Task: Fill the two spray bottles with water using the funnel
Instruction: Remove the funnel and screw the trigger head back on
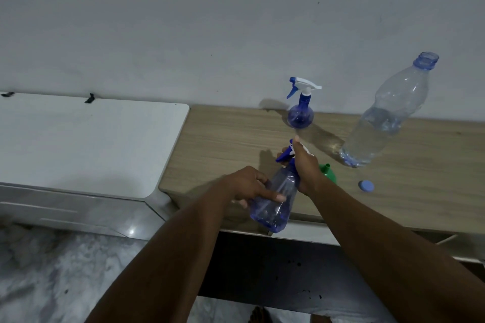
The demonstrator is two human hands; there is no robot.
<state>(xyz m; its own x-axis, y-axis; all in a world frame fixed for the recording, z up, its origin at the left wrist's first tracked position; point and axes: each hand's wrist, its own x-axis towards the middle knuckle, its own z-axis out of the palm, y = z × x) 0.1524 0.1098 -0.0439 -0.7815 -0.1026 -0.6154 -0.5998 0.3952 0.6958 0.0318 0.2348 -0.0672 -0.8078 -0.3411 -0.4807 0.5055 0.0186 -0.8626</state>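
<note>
A clear blue spray bottle is held tilted over the front edge of the wooden table. My left hand grips its body. My right hand is closed around its blue-and-white spray head. A second, round blue spray bottle with its spray head on stands by the wall. The green funnel lies on the table, partly hidden behind my right wrist. A large clear water bottle, uncapped and about half full, stands at the right. Its blue cap lies on the table.
A white cabinet top adjoins the table on the left, a little lower. A plain wall runs behind both. Below the table's front edge is a dark opening, and the marbled floor shows at the lower left.
</note>
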